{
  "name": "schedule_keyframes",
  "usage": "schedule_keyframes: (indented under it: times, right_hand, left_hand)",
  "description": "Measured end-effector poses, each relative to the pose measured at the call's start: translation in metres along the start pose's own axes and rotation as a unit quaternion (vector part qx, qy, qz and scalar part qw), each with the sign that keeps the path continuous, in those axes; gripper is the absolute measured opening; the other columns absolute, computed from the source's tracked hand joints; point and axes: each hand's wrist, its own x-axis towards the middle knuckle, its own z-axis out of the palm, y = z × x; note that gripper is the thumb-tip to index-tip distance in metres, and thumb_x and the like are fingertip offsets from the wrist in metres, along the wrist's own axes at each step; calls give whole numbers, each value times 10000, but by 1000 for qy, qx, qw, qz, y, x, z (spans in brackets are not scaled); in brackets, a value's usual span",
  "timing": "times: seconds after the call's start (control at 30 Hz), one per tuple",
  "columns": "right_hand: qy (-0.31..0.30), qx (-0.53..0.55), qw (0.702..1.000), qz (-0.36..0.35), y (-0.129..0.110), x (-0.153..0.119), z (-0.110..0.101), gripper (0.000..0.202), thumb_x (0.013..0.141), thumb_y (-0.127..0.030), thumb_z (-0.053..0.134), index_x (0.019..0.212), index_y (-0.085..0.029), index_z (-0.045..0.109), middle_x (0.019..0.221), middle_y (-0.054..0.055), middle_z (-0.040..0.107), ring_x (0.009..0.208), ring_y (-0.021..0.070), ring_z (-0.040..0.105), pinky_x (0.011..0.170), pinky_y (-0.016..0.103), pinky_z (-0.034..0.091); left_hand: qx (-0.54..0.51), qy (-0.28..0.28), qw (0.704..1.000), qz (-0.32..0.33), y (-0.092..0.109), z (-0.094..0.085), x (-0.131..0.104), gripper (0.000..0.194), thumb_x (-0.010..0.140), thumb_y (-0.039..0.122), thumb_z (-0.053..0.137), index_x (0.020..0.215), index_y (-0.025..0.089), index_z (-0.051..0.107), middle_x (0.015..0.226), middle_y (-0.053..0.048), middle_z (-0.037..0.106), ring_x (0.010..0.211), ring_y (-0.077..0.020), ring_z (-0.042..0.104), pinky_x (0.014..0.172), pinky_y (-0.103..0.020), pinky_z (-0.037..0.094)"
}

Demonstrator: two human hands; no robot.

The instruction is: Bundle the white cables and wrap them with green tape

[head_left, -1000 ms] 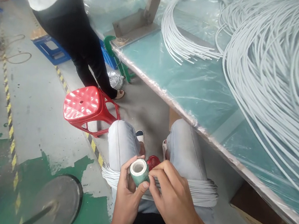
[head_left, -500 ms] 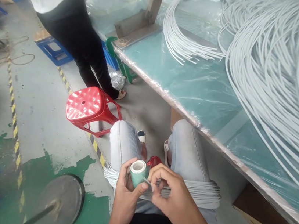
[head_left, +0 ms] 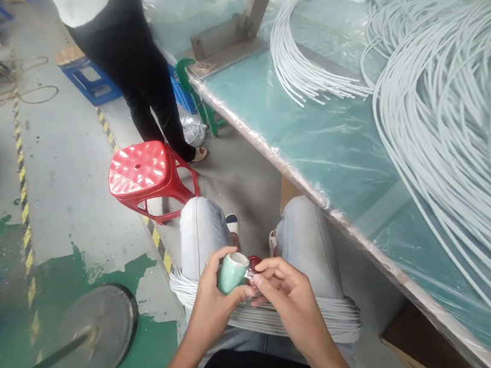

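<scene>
A small green roll with a white core (head_left: 233,272) is held upright in my left hand (head_left: 213,307), its fingers and thumb wrapped around the sides. Close to the roll's right side, my right hand (head_left: 287,296) pinches a small clear strip (head_left: 250,275) that reaches the roll. Across my thighs, under both hands, lies a bundle of thin white cables (head_left: 327,317). A red object (head_left: 255,261) shows partly behind the fingers of my right hand.
Large coils of white cable (head_left: 456,116) lie on the film-covered green table (head_left: 324,140) at the right. A red stool (head_left: 140,172) stands left of my knees, near a standing person (head_left: 127,51). A round metal base (head_left: 97,328) is at lower left.
The roll has tilted and moved slightly right and up in my left hand. My right hand has turned, its fingers now more extended beside the roll.
</scene>
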Motion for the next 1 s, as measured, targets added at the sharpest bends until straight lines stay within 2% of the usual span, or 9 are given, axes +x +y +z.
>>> schedule_keyframes:
  times: [0.23,0.33,0.47,0.63,0.73,0.8,0.87,0.93,1.0]
  right_hand:
    - [132,34,990,-29,33,-2,-11,443,862,-456,633,1072,-71,568,928,85,584,906,129,607,891,274,561]
    - [151,51,987,-33,40,-3,-13,426,851,-445,648,1033,-65,584,956,97,592,938,143,608,914,281,556]
    - [161,110,981,-6,42,0,-12,484,830,-443,677,1084,-49,559,1027,124,604,988,161,616,934,276,549]
    - [154,161,975,18,45,2,-14,492,809,-416,707,1073,-24,569,1062,151,603,1001,176,614,961,314,539]
    - [167,165,972,16,46,1,-14,478,788,-404,726,1041,-22,589,1053,151,606,990,189,618,954,338,541]
    - [179,170,969,10,46,0,-14,470,784,-397,730,1031,-23,588,1023,148,613,983,193,621,953,349,540]
    - [185,174,967,8,46,1,-13,473,774,-398,739,1027,-25,595,1016,148,616,991,203,623,955,347,540]
    - [182,177,967,5,45,2,-12,473,770,-404,742,1024,-27,611,1031,152,614,1017,214,618,964,342,536]
    - [185,187,965,2,45,3,-12,460,765,-398,747,1012,-32,622,1036,151,615,1027,215,615,964,338,535]
  left_hand:
    - [118,-207,963,128,-17,7,60,444,910,491,551,1250,206,537,1138,-59,533,1052,-165,498,941,-282,370]
    - [143,-284,937,142,-22,15,77,448,939,504,488,1235,176,564,1071,-76,552,999,-168,511,916,-286,382]
    - [163,-369,900,167,-27,19,86,473,985,495,388,1286,167,547,1188,-68,579,1143,-178,488,998,-282,350]
    - [150,-375,906,125,-38,26,77,516,1018,477,294,1427,205,452,1326,-52,506,1256,-151,436,1093,-291,301]
    - [88,-244,943,208,-38,26,65,373,1014,335,376,1339,209,509,1309,-54,497,1243,-137,431,1083,-301,319]
    - [51,-176,946,266,-34,22,56,250,985,252,425,1181,181,562,1215,-58,542,1166,-143,477,1024,-315,369]
    - [71,-206,935,280,-29,15,49,264,940,264,507,1193,194,530,1200,-50,545,1178,-152,477,1021,-318,382]
    - [135,-257,916,277,-26,11,43,456,896,301,581,1321,232,432,1304,-37,490,1285,-149,406,1089,-304,347]
    - [173,-255,909,279,-27,11,41,513,898,291,581,1365,260,371,1357,-20,449,1317,-118,375,1112,-272,335]
